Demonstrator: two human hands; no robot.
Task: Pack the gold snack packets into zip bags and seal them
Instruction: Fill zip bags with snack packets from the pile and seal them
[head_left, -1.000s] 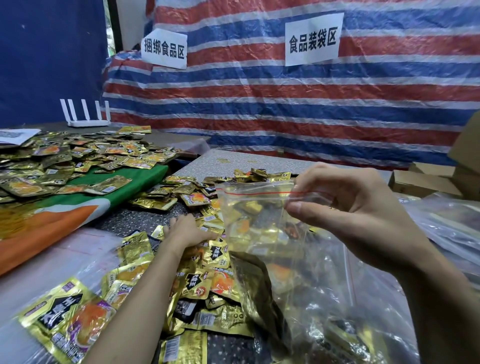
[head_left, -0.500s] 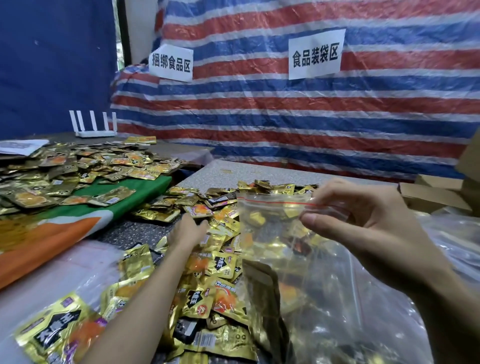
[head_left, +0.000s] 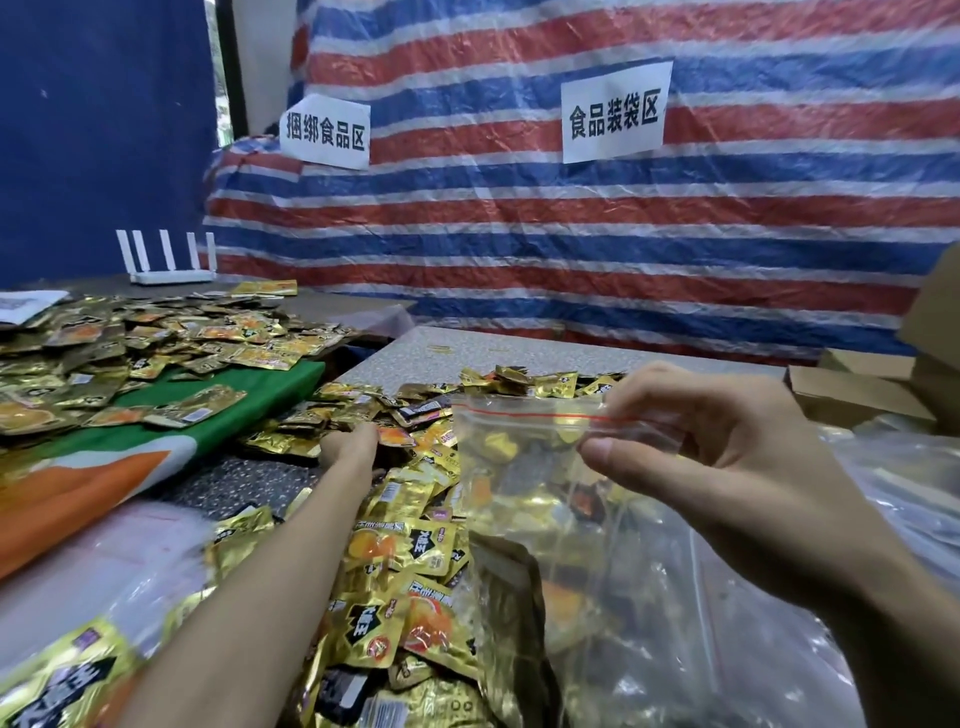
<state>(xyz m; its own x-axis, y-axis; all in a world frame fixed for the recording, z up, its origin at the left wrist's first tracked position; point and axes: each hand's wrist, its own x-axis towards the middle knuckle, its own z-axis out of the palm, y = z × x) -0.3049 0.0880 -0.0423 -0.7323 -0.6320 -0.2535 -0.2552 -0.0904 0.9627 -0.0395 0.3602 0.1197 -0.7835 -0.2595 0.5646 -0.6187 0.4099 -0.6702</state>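
My right hand pinches the top edge of a clear zip bag with a red seal line and holds it upright above the table. At least one gold packet shows inside the bag. A heap of gold snack packets covers the table in front of me. My left hand reaches far into that heap, palm down, fingers curled onto packets; whether it grips one is hidden.
A second spread of gold packets lies on a green and orange cloth at left. Clear plastic bags pile at right, cardboard boxes behind them. A white router stands at the back left. A striped tarp hangs behind the table.
My left hand has stretched further away into the packet heap. My right hand keeps holding the zip bag in much the same pose.
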